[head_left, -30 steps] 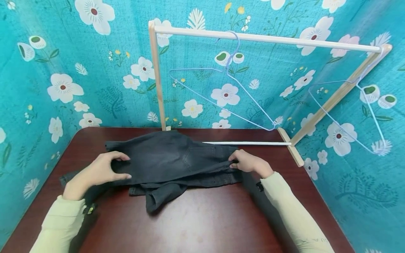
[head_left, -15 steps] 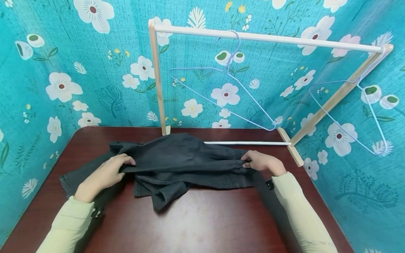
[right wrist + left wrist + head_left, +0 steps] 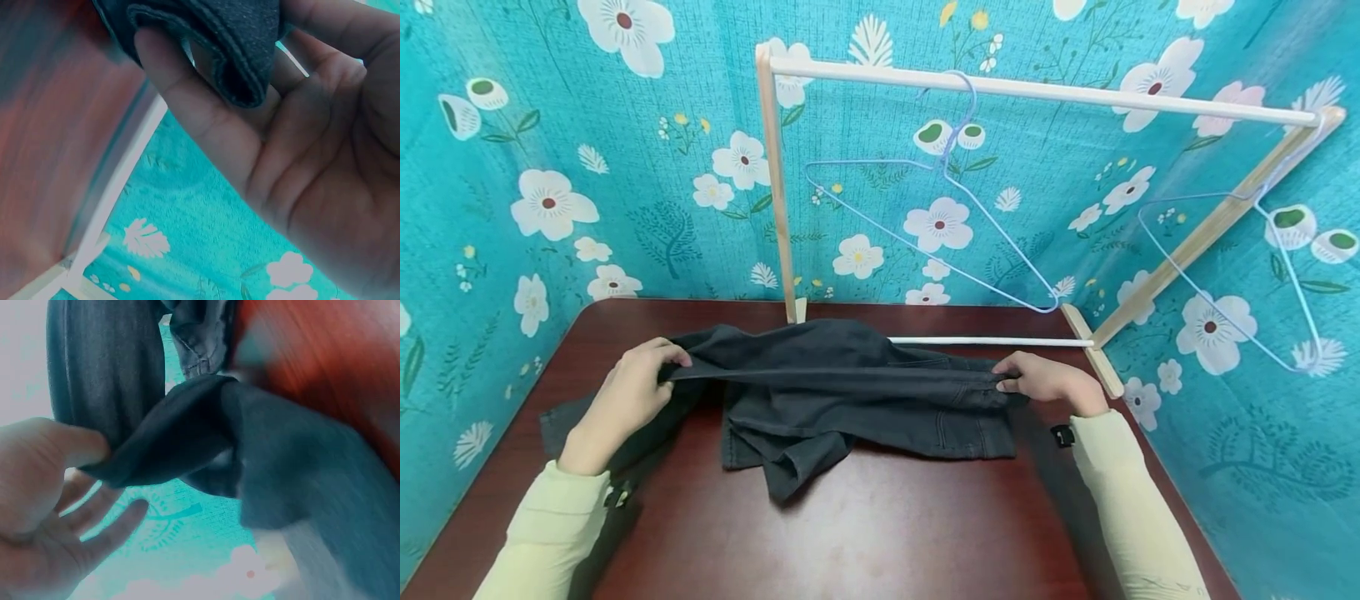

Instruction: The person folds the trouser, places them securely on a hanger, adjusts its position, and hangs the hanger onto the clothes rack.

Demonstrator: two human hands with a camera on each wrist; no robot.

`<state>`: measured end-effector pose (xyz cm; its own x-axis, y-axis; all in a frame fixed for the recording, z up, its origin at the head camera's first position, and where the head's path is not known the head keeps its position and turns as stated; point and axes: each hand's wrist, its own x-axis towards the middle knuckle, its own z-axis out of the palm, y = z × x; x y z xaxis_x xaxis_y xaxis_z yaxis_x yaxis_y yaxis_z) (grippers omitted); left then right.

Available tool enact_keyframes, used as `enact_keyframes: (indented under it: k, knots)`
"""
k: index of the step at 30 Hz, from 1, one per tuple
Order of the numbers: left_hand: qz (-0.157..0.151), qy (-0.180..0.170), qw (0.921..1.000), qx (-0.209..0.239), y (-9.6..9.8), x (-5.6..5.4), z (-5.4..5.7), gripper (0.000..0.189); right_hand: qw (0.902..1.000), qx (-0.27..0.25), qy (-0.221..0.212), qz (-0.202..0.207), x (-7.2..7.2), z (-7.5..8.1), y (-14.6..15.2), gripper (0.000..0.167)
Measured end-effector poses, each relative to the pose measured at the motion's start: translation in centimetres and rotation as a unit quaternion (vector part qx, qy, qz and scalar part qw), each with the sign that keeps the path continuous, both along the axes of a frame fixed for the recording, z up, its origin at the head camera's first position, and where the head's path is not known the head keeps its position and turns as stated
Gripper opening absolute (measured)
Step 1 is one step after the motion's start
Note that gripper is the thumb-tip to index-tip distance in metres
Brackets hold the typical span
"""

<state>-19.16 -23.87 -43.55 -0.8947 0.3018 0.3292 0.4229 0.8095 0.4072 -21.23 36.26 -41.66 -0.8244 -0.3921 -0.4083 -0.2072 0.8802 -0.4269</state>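
L hand (image 3: 628,387) & R hand (image 3: 1045,379), fingers (image 3: 87,445) pinching dk denim garment (image 3: 850,387), over red-brn tbl (image 3: 880,533)

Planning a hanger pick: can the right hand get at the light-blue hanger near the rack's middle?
Probably, but only after letting go: the right hand is pinching the dark denim trousers. Nothing visible blocks the way up to the light-blue hanger on the wooden rack.

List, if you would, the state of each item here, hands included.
Dark garment: rumpled, one edge held nearly straight
Left hand: pinching that edge's left end
Right hand: pinching its right end
Rack: upright on the table
Left hanger: hanging from the rack, bare
Right hanger: likewise hanging, bare
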Motion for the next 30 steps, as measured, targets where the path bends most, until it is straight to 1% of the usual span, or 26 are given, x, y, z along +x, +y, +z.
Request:
enact_keyframes:
  k: [2,4,9,11,14,16,18,21,25,28,30]
  knots:
    - [0.024,0.022,0.9993,0.019,0.0,0.0,0.2,0.028,0.9999,-0.009,0.011,0.000,0.0,0.3,0.6,0.036]
    - [0.047,0.039,0.9974,0.038,0.1,0.0,0.3,0.026,0.9996,-0.023,0.018,0.002,0.0,0.7,1.2,0.033]
    - [0.093,0.087,0.9888,0.077,0.2,-0.3,0.5,0.024,0.9983,-0.045,0.035,0.003,0.2,1.9,1.9,0.028]
    - [0.112,0.118,0.9825,0.091,-0.1,-0.5,0.5,0.024,0.9976,-0.044,0.053,-0.001,0.3,2.4,2.2,0.031]
    - [0.144,0.161,0.9689,0.122,-0.9,-0.9,0.7,0.020,0.9951,-0.046,0.086,-0.011,0.5,3.2,3.0,0.028]
    - [0.158,0.177,0.9624,0.133,-1.4,-1.0,0.9,0.017,0.9932,-0.047,0.104,-0.024,0.6,3.7,3.7,0.023]
    - [0.166,0.179,0.9592,0.142,-1.8,-0.9,1.1,0.016,0.9917,-0.053,0.113,-0.032,0.8,4.0,4.2,0.019]
    - [0.169,0.171,0.9600,0.143,-2.3,-0.8,1.2,0.016,0.9900,-0.060,0.124,-0.033,1.1,4.4,4.9,0.018]
    - [0.177,0.155,0.9611,0.144,-2.9,-0.8,0.9,0.017,0.9867,-0.053,0.150,-0.035,1.6,4.8,5.6,0.024]
    - [0.184,0.155,0.9599,0.144,-3.5,-0.8,0.6,0.017,0.9825,-0.035,0.175,-0.053,2.0,5.1,6.4,0.026]
    - [0.190,0.160,0.9579,0.144,-3.8,-0.8,0.6,0.016,0.9802,-0.031,0.184,-0.065,2.2,5.4,6.9,0.027]
